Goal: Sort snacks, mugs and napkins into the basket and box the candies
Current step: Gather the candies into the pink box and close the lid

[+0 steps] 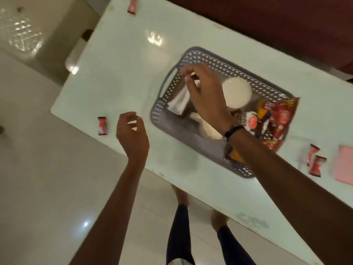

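Basket (193,138) already holds napkins (180,101), a white mug (236,92) and snack packs (275,123), your right hand (206,96) hovers loose-fingered above the napkins, left hand (131,134) idle half-curled, but four candies (102,125) on the table (118,64) remain unboxed.
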Tool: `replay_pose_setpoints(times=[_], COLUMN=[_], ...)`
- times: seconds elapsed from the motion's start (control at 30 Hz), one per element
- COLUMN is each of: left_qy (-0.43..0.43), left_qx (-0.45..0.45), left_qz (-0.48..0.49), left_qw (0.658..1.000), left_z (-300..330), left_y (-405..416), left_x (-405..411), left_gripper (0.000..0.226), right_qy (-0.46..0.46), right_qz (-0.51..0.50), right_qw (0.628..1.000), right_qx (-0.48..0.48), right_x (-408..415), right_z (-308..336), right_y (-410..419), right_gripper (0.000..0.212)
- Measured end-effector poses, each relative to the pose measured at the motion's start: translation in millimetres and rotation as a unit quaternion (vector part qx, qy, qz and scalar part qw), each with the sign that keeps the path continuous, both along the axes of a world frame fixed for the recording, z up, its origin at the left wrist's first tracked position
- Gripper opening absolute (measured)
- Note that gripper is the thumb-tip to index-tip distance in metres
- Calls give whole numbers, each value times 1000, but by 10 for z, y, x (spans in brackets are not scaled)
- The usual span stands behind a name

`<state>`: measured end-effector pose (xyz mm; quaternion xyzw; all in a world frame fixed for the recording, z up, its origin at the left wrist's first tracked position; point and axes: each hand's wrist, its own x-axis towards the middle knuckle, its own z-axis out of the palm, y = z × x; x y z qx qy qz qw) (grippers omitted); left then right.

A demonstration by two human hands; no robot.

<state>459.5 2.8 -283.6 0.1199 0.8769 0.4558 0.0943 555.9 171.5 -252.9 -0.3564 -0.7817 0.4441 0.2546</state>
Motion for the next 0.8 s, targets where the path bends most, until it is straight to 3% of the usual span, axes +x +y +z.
replay_pose_setpoints(times=[0.13,0.23,0.43,0.63,0.8], left_qy=[48,-4,-116,-84,-129], left_qx=[-139,-204,-111,-110,-139], left_qz=[51,101,84,-94,-85], left_qw=[988,974,983,986,978], left_z=[-275,-461,-665,-707,-821], left_y=[-372,-561,-506,123,323], left_x=[-686,-1007,-1361,-1887,-2071], left_gripper=[32,42,19,17,25], right_qy=[-25,-41,-89,-241,-313], right_qz=[54,82,116,149,121], right_qw=[998,996,989,951,933], right_qx=[-1,6,38,123,130], right_x=[-721,-1171,-1794,-2420,-2878], right_z=[-108,-234,-574,-781,-878], right_y=[-47,-79,-31,344,803], right_gripper=[21,22,23,46,57])
